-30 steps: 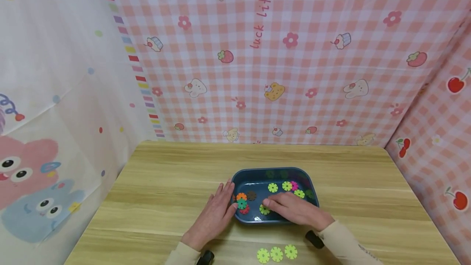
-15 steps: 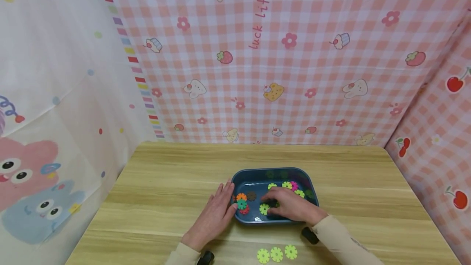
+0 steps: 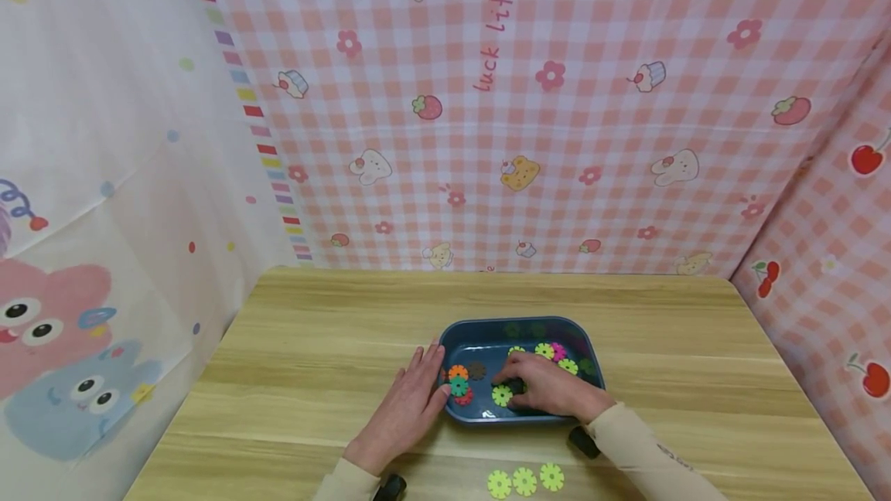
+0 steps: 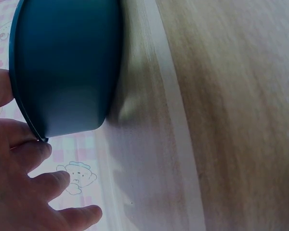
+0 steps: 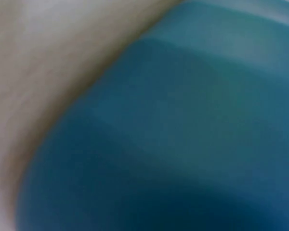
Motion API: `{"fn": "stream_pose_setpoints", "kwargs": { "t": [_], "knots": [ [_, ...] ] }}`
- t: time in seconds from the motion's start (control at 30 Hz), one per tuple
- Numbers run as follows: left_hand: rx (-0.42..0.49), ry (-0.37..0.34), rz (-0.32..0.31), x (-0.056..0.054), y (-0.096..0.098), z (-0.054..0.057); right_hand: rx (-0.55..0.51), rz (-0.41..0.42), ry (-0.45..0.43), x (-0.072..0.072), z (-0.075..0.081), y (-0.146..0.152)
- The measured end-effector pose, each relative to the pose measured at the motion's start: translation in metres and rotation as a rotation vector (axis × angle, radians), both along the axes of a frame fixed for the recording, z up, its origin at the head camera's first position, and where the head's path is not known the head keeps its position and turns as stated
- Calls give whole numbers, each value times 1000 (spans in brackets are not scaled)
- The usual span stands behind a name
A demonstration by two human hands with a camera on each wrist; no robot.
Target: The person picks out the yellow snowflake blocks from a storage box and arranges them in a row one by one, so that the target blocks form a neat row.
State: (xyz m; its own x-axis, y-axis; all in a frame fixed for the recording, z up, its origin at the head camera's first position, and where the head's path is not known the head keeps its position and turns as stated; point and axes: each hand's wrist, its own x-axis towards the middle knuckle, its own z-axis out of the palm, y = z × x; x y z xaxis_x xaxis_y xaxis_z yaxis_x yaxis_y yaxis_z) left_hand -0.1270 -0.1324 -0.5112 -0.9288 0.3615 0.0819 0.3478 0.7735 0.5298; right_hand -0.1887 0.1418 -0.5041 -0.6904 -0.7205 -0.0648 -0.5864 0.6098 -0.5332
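Observation:
A dark blue rectangular tray (image 3: 518, 417) holds several small notched plastic discs. My left hand (image 3: 404, 407) rests against the tray's left end, its thumb and fingertips at the rim (image 4: 20, 103) and the other fingers spread outside. Inside the tray, my right hand (image 3: 553, 386) is lowered with bent fingers beside a yellow-green disc (image 3: 501, 396). Something dark shows under its fingers; I cannot tell whether it is gripped. Near the left thumb lie a teal disc (image 3: 457, 386), an orange disc (image 3: 457, 372), a red disc (image 3: 465, 398) and a brown disc (image 3: 476, 370).
Three yellow-green discs (image 3: 524, 481) lie in a row on the wooden table (image 3: 334, 331), in front of the tray. More yellow-green discs (image 3: 544, 350) and a pink disc (image 3: 559, 352) are at the tray's right side. A checked pink cloth (image 3: 445, 138) hangs behind the table.
My right hand has shifted slightly back and its fingers have bent down around the spot beside the yellow-green disc. My left hand and the tray stay where they were.

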Motion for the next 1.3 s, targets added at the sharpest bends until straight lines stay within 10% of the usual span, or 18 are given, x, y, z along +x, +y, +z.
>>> {"fn": "stream_pose_setpoints", "kwargs": {
  "t": [1.3],
  "knots": [
    [-8, 13, 6, 0, 1, 0, 48, -11, 17, -1, -2, -2]
  ]
}}
